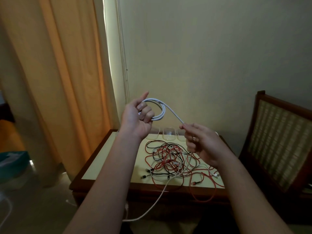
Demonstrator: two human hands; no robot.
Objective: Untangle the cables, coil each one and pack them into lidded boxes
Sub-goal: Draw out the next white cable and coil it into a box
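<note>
My left hand [137, 115] is raised above the table and grips a small coil of white cable [159, 108] made of a few loops. From the coil the white cable runs down to the right into my right hand [200, 142], which pinches it between thumb and fingers. Below lies a tangle of red, black and white cables [170, 161] on the yellow-topped table [101, 164]. One white cable [157, 201] trails off the table's front edge toward me. Clear plastic boxes [168, 135] stand at the table's back edge, partly hidden by my hands.
A wooden chair with a woven back [276, 141] stands to the right of the table. An orange curtain [59, 81] hangs at the left. A red cable loop [206, 195] droops over the table's front edge. A teal box [11, 162] sits on the floor at far left.
</note>
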